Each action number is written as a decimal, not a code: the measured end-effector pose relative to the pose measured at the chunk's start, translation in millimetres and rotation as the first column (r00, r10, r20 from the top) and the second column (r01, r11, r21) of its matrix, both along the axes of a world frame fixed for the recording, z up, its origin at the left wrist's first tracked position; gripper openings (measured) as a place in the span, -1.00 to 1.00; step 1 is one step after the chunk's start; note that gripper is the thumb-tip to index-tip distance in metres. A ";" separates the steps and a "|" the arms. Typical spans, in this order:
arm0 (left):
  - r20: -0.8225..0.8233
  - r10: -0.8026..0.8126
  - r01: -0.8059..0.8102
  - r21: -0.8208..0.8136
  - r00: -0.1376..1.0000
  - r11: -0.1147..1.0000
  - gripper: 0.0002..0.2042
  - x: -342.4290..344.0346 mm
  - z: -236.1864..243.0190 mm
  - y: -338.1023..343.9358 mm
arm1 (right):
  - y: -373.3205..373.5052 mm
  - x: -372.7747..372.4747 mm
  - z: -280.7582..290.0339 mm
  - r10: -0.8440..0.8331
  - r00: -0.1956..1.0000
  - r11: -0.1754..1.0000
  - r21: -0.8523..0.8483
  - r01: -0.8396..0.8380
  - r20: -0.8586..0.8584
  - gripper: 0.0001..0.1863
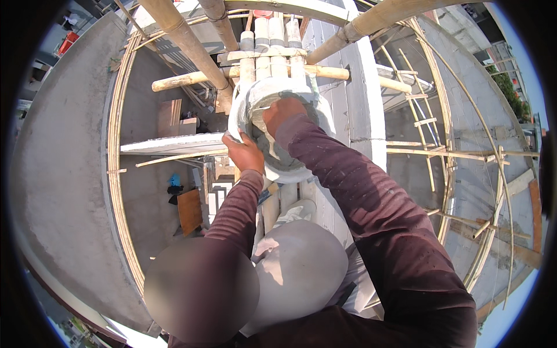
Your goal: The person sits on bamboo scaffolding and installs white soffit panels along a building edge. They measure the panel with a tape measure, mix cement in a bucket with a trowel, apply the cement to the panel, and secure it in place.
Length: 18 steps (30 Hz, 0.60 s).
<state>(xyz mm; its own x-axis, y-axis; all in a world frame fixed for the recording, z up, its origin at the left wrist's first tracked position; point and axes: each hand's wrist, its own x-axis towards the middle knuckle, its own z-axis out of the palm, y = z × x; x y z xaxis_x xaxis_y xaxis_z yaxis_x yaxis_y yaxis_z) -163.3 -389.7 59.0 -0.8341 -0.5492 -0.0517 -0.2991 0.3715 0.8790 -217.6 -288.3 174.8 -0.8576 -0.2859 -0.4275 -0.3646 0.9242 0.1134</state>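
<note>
A round white bucket [303, 175] stands in front of me with wet grey mortar [272, 152] inside, its rim smeared with the same stuff. My left hand [244, 153] grips the bucket's near left rim, thumb and fingers at the edge. Over the mortar, inside the bucket's mouth, my right hand [284, 116] is closed with its knuckles up. Whatever it holds is hidden beneath the fingers; a pale, mortar-coated patch shows just left of it. Both forearms wear dark maroon sleeves, the right one reaching across from the lower right.
Bamboo poles [191, 78] cross around the bucket, and several lashed poles [271, 43] lie side by side beyond it. A white wall ledge [365, 116] runs along the right. Far below lie a grey floor and a brown board [190, 210]. My light-clad knee [301, 261] is close below the bucket.
</note>
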 end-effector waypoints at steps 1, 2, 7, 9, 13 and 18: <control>0.038 -0.006 0.007 -0.013 0.999 1.000 -0.68 2.8 -1.4 -5.0 | -17.8 16.8 -19.7 0.106 0.993 0.994 0.031 -0.108 0.049 -0.75; 0.073 -0.015 0.016 -0.012 0.997 1.000 -0.68 3.2 -1.5 -8.6 | -17.3 33.5 -25.1 0.066 0.990 0.997 0.022 -0.070 0.122 -0.75; -0.002 0.035 -0.035 -0.056 0.999 0.998 -0.66 6.7 -6.7 -23.2 | 32.6 33.0 43.1 0.119 0.961 0.990 0.044 -0.134 0.249 -0.76; 0.003 0.023 -0.023 -0.031 1.000 0.999 -0.66 7.2 0.2 -26.8 | 43.0 16.4 52.2 0.083 0.982 0.996 0.023 -0.088 0.171 -0.78; 0.043 -0.005 0.003 0.050 0.999 0.999 -0.66 2.6 6.7 -6.7 | 46.4 18.3 4.3 -0.161 0.986 0.986 0.058 0.159 0.033 -0.77; 0.001 0.027 -0.027 -0.014 1.000 1.000 -0.67 5.2 -2.0 -17.3 | 19.0 58.5 -2.4 -0.036 0.969 0.999 0.019 0.032 0.244 -0.77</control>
<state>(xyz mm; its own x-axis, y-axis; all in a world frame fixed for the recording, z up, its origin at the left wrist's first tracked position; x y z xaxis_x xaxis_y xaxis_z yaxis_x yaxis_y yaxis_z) -158.0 -407.0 57.0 -0.8192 -0.5718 -0.0444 -0.3099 0.3760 0.8733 -159.0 -269.3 172.4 -0.7355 -0.2506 -0.6295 -0.3515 0.9354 0.0382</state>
